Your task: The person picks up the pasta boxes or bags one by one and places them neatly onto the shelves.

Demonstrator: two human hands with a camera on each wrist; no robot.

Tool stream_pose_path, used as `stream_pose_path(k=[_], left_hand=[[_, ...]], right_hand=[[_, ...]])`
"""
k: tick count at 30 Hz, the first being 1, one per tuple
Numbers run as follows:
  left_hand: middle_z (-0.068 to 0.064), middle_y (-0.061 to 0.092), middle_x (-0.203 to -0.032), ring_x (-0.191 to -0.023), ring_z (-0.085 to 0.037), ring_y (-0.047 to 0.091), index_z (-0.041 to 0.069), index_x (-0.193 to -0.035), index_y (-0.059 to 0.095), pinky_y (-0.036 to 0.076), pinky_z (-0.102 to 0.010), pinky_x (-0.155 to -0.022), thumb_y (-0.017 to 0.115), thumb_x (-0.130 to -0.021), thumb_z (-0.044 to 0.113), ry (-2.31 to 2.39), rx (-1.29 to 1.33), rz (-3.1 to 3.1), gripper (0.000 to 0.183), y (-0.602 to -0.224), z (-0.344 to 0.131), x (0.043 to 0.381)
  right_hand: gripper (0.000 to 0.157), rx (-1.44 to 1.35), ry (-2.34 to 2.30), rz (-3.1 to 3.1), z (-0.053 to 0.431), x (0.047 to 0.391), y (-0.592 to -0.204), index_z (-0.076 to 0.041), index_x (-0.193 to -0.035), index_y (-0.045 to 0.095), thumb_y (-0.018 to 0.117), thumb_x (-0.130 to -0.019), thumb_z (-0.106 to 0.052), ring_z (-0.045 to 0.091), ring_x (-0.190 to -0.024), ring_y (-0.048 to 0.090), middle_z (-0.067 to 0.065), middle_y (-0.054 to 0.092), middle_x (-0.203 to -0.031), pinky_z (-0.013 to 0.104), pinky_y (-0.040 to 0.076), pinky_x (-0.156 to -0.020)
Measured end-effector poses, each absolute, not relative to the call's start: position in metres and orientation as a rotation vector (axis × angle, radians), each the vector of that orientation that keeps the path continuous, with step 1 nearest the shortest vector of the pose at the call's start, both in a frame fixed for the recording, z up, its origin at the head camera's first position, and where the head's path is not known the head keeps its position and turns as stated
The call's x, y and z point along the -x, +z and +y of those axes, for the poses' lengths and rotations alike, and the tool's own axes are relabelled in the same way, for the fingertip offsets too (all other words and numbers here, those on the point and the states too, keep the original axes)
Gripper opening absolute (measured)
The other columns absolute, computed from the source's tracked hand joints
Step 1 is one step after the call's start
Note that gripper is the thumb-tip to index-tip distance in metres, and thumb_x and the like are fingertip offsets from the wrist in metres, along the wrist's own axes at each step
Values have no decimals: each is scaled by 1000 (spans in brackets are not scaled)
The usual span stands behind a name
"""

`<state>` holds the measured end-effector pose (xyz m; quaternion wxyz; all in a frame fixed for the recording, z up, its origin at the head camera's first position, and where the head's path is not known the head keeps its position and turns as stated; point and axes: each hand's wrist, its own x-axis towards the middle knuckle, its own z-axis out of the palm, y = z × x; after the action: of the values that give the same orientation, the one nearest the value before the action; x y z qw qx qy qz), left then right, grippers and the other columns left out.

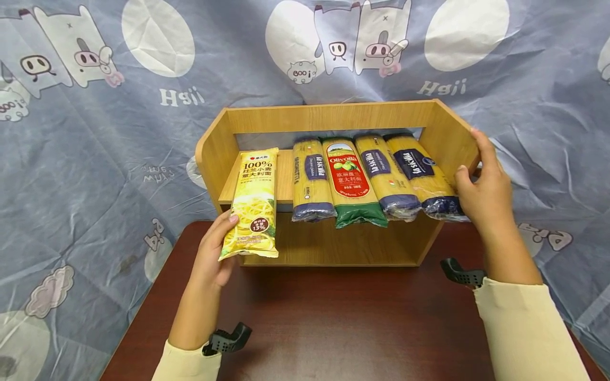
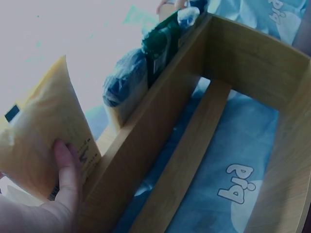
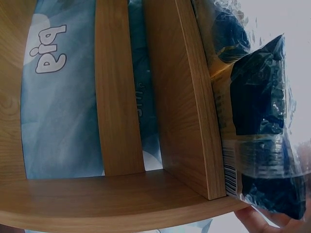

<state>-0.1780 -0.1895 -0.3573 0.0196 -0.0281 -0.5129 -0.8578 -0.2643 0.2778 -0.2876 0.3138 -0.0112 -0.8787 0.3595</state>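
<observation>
My left hand (image 1: 216, 248) grips the lower left edge of a yellow pasta packet (image 1: 252, 206), its thumb on the front. The packet stands tilted at the left end of the upper board of a wooden shelf (image 1: 329, 117). To its right, several spaghetti packs lie side by side on that board: a yellow-and-blue one (image 1: 312, 174), a red-and-green one (image 1: 351, 177), then two more blue-labelled ones (image 1: 388, 172) (image 1: 424, 172). My right hand (image 1: 486, 188) holds the front of the shelf's right side panel, thumb on the inner side beside the rightmost pack.
The shelf's lower compartment (image 1: 348, 243) opens toward me below the packs, whose ends overhang the upper board. A dark red-brown table (image 1: 352, 317) carries the shelf. Behind hangs a grey-blue printed cloth (image 1: 238, 53). Black wrist cameras (image 1: 229, 338) sit on both wrists.
</observation>
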Motion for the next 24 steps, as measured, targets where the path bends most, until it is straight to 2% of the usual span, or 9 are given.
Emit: stream_pose_path(k=[6,15,18,24], left_hand=[[3,58,-120,-93,-6,65,18,-149,37,53,-21,-75,44,-107,18,-2653,124,-1580,42,-359,-190,162],[-4,28,-156,-112,-6,62,13,-163,3,53,-19,-90,43,-100,-3,-2600,403,-1638,76,-363,-192,146],[-4,22,-162,-116,-7,61,15,-163,1,54,-19,-92,47,-96,-8,-2575,421,-1677,86,-366,-192,146],[-4,26,-161,-117,-7,62,19,-164,7,55,-18,-91,53,-92,-11,-2540,370,-1722,90,-368,-191,147]], right_hand=[[68,23,951,-2306,278,264,-287,-47,-156,27,45,-97,-18,54,-114,60,20,50,-151,63,44,-88],[67,36,954,-2304,278,265,-288,-45,-156,28,46,-98,-17,53,-114,60,19,50,-152,63,44,-90],[67,38,953,-2304,278,264,-289,-45,-156,28,46,-98,-17,54,-114,60,19,50,-152,63,44,-90],[67,36,943,-2306,278,264,-288,-46,-156,28,45,-97,-18,54,-115,60,19,50,-152,61,44,-89]])
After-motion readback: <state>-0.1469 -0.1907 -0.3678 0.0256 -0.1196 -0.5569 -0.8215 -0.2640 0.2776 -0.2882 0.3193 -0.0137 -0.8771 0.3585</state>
